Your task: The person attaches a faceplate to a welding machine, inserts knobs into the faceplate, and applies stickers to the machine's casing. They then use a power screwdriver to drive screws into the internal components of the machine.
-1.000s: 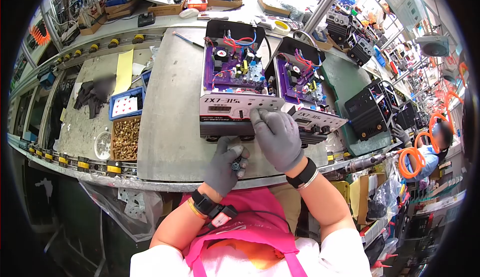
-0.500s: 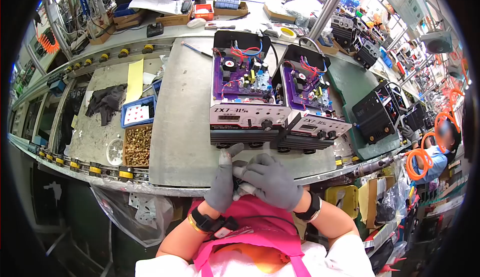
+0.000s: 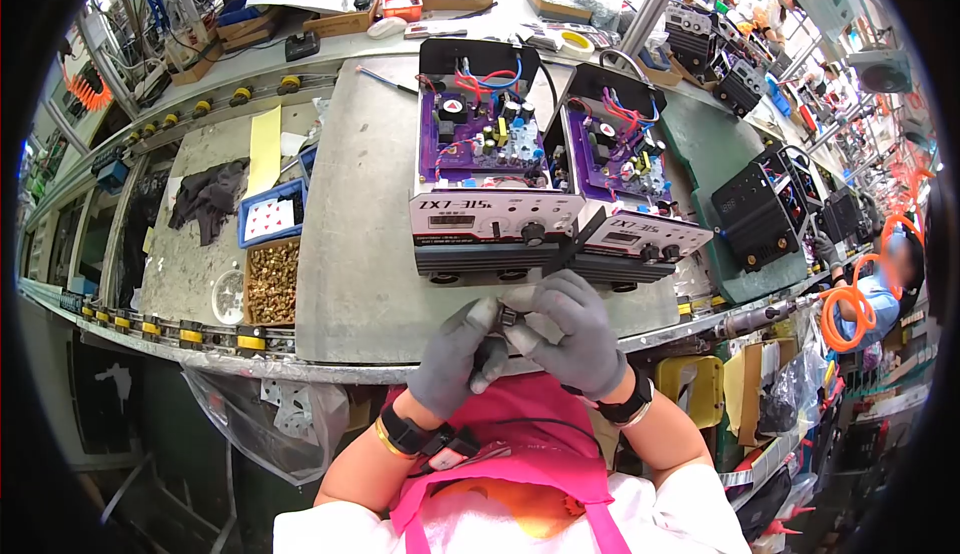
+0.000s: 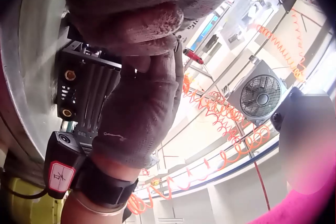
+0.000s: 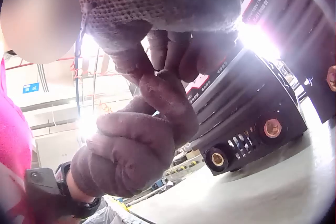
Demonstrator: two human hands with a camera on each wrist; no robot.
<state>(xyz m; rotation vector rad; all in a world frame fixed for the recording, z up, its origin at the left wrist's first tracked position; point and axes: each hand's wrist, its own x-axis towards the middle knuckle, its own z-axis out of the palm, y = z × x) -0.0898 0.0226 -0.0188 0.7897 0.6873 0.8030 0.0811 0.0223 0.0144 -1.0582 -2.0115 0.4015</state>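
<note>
small black part (image 3: 508,317), fine detail unclear; left hand (image 3: 450,362) and right hand (image 3: 578,342) both pinch it near the desk's (image 3: 345,299) front edge.

Peripheral items noted around the hands (image 3: 455,359).
Left of them: crumpled dark cloth (image 3: 207,201), yellow sheet (image 3: 265,152) just beside it. Beyond them: white mouse (image 3: 386,28), yellow tape roll (image 3: 567,45). Well right of them: coiled orange hose (image 3: 827,321).
</note>
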